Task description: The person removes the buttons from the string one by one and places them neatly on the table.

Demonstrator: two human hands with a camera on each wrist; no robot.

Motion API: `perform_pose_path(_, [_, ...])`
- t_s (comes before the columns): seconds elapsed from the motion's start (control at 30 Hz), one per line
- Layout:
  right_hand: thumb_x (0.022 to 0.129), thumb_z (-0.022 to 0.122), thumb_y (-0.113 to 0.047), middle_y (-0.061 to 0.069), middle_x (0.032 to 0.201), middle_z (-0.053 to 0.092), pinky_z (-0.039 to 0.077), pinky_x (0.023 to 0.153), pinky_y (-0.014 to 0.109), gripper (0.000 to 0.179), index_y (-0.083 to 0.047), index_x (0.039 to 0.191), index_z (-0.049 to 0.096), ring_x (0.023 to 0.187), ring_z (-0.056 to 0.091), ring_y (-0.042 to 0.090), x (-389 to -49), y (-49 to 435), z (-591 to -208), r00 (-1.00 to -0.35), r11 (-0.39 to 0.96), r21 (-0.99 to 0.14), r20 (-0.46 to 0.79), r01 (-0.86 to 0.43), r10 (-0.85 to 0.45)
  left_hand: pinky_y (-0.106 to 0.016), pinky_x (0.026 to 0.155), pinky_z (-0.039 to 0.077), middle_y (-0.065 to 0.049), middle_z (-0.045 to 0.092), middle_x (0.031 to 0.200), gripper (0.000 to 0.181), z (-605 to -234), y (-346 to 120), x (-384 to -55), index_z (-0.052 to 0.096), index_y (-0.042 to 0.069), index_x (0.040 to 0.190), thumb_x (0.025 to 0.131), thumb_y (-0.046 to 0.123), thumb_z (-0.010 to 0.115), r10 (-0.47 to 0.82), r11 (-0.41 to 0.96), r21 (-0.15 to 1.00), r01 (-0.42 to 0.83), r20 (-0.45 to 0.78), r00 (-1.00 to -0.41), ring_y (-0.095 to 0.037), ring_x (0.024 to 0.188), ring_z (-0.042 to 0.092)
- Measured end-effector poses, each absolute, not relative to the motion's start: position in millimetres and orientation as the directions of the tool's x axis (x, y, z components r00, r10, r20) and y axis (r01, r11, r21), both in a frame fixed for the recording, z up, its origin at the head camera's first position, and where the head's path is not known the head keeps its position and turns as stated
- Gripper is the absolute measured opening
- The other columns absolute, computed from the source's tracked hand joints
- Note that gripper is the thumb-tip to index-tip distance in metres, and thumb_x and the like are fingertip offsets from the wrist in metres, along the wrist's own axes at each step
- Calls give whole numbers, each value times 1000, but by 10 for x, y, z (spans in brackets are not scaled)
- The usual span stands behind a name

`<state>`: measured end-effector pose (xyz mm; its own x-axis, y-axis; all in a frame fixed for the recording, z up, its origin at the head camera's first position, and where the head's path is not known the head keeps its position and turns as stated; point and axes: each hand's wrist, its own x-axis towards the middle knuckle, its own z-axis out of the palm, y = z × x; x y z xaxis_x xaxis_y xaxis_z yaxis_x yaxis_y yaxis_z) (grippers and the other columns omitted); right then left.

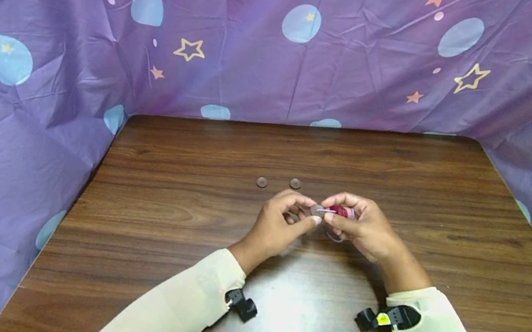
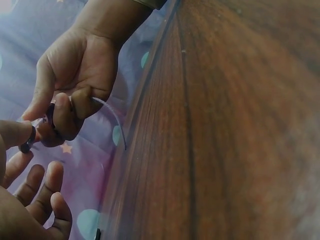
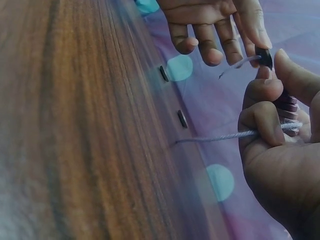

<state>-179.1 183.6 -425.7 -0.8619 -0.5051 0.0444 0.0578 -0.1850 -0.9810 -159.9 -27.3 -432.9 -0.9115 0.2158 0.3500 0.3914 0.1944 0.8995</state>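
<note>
Thumb and forefinger of the left hand point(image 1: 276, 223) pinch a brown button point(image 1: 315, 210) above the table point(image 1: 170, 232), the remaining fingers loosely bent and spread. Facing it, the right hand point(image 1: 371, 232) curls its fingers round a red-and-pink bundle point(image 1: 341, 211), thumb stretched near the button. Pale cord point(image 3: 225, 136) pokes from the button and also hangs beneath the right hand. Two loose buttons point(image 1: 261, 182) lie beyond.
</note>
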Motion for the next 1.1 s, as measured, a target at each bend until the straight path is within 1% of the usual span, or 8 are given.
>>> perform_pose_path(0.07, [94,60,1,-4,73,62,22,48,30,16,-6,108,64,57,49,5,-1790,1836,-4248,-864,-183,-982,48,51,-501,-25,67,56,-7,66,105,25,-4332,-278,-1603,71,8,106,83,15,79,216,190,898,397,356,-909,-16,81,66])
perform_pose_path(0.13, [94,60,2,-5,72,61,20,48,33,16,-6,107,65,55,47,5,-1790,1836,-4239,-869,-184,-982,51,47,-492,-25,66,56,-7,66,104,25,-4343,-282,-1611,71,8,106,83,15,79,219,178,900,399,359,-907,-17,81,67])
perform_pose_path(0.2, [94,60,2,-5,73,61,21,47,32,16,-6,106,65,54,45,5,-1788,1837,-4231,-876,-182,-982,50,44,-479,-25,66,56,-7,66,104,25,-4354,-284,-1620,71,8,106,83,15,79,220,167,901,400,362,-906,-18,80,67])
perform_pose_path(0.33, [92,62,3,-5,75,64,29,46,25,16,-7,104,67,53,45,5,-1785,1837,-4221,-890,-166,-985,38,42,-455,-25,65,56,-8,65,104,25,-4372,-288,-1632,71,8,106,83,16,80,220,151,905,397,361,-906,-20,80,68])
perform_pose_path(0.4, [92,63,2,-5,75,64,30,46,24,15,-7,103,67,53,44,5,-1784,1838,-4219,-894,-153,-987,31,43,-448,-25,65,56,-8,65,104,25,-4376,-291,-1635,71,9,106,83,17,80,220,149,906,396,360,-907,-20,80,68])
perform_pose_path(0.57, [91,65,0,-5,70,60,31,45,24,13,-7,102,68,53,44,6,-1786,1840,-4218,-905,-107,-994,15,34,-426,-22,65,55,-8,65,104,25,-4371,-296,-1641,71,9,106,83,16,79,220,147,909,390,355,-909,-20,81,68])
perform_pose_path(0.93, [88,71,-5,-6,68,60,34,43,25,12,-9,99,68,50,43,6,-1799,1853,-4219,-930,-10,-999,-25,31,-367,-21,64,54,-8,65,104,24,-4377,-301,-1651,71,8,105,83,13,79,207,152,915,374,340,-917,-19,80,67])
perform_pose_path(1.1, [87,72,-5,-8,67,59,32,42,26,12,-11,97,69,48,42,6,-1807,1866,-4226,-933,-10,-999,-42,49,-357,-21,64,54,-7,64,104,24,-4391,-305,-1661,72,9,105,83,14,79,200,146,922,358,327,-924,-20,80,67])
